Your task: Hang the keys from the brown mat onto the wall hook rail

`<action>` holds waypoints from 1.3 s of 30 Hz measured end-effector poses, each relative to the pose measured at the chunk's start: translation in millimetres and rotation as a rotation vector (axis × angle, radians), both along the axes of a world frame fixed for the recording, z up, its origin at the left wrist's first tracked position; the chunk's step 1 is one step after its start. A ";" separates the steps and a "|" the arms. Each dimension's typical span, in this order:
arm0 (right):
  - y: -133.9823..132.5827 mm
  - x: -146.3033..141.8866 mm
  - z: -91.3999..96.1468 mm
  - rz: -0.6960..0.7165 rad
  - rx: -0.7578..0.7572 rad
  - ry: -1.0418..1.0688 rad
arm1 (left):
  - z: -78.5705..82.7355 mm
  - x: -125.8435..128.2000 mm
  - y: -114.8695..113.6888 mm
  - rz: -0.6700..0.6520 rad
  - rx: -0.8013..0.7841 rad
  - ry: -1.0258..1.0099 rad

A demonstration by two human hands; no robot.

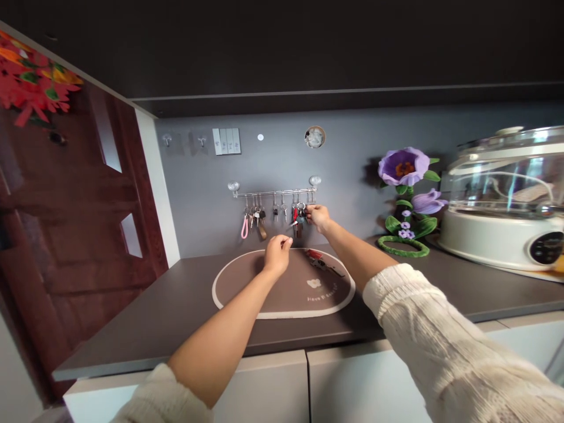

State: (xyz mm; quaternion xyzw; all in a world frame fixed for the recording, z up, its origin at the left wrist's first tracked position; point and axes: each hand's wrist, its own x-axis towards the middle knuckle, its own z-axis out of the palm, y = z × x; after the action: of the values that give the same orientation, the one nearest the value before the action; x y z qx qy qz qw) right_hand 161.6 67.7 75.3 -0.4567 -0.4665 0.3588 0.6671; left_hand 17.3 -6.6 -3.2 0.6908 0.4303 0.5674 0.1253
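Note:
A clear hook rail on the grey wall carries several keys. My right hand is closed at the rail's right end, its fingertips pinching at the edge of a bunch of keys with a metal ring and a red piece. Lower and to the left, my left hand hovers over the brown mat with curled fingers; anything inside them is hidden. Under my right forearm, another set of keys with a red part lies on the mat. A pink loop hangs at the rail's left side.
Purple fabric flowers with a green ring base stand right of the mat. Beyond them sits a white appliance with a transparent top. A dark cabinet overhangs the counter. Two small hooks are on the wall.

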 end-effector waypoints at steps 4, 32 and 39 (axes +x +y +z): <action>-4.9 4.5 2.1 -0.070 0.009 -0.046 | 0.2 -1.2 -0.8 0.035 0.034 0.060; -81.3 36.7 -72.3 0.171 -0.079 -0.750 | -10.9 -0.4 -4.3 -0.032 -0.013 0.316; -82.1 31.2 -73.0 0.144 -0.036 -0.905 | -14.8 0.3 -1.2 -0.026 -0.039 0.332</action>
State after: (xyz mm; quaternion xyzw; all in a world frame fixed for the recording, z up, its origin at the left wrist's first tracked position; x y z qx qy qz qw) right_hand 192.8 -14.4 2.3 -0.5454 -0.7353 0.1768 0.3614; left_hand 17.6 -7.8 -17.9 0.7779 0.4470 0.4355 0.0732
